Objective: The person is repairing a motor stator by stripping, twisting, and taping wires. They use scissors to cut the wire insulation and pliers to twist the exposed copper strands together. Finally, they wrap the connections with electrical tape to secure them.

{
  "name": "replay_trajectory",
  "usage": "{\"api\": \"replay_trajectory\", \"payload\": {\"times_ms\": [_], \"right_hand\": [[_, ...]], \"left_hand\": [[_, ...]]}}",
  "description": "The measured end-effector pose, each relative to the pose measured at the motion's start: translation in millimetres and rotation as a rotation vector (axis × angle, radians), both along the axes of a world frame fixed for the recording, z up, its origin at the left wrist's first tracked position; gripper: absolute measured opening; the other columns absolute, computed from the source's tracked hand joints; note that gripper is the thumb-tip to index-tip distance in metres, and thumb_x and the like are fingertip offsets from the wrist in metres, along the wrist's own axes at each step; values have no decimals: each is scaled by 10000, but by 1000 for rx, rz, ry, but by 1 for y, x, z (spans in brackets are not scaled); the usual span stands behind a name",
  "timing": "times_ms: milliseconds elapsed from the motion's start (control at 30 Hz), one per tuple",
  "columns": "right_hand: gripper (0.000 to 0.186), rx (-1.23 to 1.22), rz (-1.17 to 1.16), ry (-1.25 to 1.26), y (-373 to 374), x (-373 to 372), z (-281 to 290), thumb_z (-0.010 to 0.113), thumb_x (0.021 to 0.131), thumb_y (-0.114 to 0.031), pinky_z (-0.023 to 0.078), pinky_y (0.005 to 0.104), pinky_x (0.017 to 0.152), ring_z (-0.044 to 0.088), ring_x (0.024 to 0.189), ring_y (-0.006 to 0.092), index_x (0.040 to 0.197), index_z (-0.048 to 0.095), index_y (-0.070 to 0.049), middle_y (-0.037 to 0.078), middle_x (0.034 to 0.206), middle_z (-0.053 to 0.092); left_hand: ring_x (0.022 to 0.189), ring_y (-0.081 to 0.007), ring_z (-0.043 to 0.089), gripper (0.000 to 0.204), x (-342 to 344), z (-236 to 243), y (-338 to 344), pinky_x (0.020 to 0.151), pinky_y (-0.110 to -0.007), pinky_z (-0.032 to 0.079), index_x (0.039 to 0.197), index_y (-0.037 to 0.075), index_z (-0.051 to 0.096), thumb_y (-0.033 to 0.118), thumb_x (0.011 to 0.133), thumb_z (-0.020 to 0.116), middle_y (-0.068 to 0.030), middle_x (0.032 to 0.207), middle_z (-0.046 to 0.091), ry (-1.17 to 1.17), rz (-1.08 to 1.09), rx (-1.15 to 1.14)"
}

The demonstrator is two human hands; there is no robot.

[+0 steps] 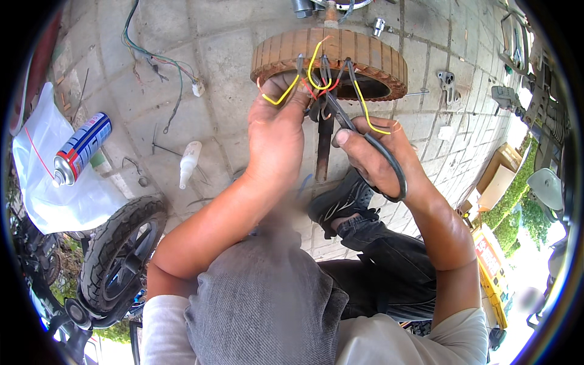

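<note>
One rusted motor stator (328, 45), upper centre of the frame, sits with coloured leads (311, 66) pinched by the left hand (277, 131), black-handled scissors (342, 114) gripped in the right hand (365, 157): seemingly lead-trimming, the next snip calling for steadied wire.

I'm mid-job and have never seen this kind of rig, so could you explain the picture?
There is no robot: these are a person's bare hands. One head-worn fisheye camera, the left of two, looks down, so straight edges bend. The right hand holds black-handled scissors by the yellow wires on a rust-brown ring-shaped part. The left hand is at those wires too; whether it pinches one is hard to tell. A white bottle lies on the paving; a spray can lies on a plastic bag.
</note>
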State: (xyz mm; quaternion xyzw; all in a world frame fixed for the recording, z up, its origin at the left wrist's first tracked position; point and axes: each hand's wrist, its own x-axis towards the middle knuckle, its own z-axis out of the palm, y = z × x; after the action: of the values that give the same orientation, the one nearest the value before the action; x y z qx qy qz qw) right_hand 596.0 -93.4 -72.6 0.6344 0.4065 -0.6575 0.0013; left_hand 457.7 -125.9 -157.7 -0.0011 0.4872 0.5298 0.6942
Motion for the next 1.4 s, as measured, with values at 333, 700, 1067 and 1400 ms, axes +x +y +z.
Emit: {"api": "replay_trajectory", "payload": {"times_ms": [333, 700, 1067, 1400], "right_hand": [[249, -39, -6, -46, 5, -3, 3, 604, 921, -221, 356, 266, 530, 397, 620, 39, 794, 599, -7, -41, 612, 482], [274, -41, 21, -45, 3, -1, 1, 583, 929, -230, 349, 269, 523, 383, 611, 42, 762, 581, -13, -32, 595, 464], [293, -12, 63, -72, 12, -9, 7, 582, 930, -249, 361, 270, 528, 395, 608, 49, 762, 580, -9, -23, 592, 468], [295, -8, 148, -104, 8, 1, 8, 591, 917, -253, 384, 296, 538, 408, 576, 98, 757, 573, -6, 24, 587, 481]], "left_hand": [[949, -120, 562, 142, 2, 2, 1, 860, -273, 447, 1070, -4, 578, 46, 940, 549, -62, 1023, 626, 31, 6, 26], [990, -177, 594, 211, 2, -3, -2, 857, -329, 475, 1133, -16, 567, 59, 936, 553, -96, 1072, 625, 25, 27, 9], [997, -168, 587, 212, 1, 1, 0, 891, -314, 460, 1136, -26, 564, 53, 940, 545, -102, 1087, 620, 101, -41, 33], [987, -180, 605, 223, 0, 4, -2, 851, -313, 486, 1149, -24, 554, 61, 944, 540, -109, 1099, 620, 46, 16, -2]]}}
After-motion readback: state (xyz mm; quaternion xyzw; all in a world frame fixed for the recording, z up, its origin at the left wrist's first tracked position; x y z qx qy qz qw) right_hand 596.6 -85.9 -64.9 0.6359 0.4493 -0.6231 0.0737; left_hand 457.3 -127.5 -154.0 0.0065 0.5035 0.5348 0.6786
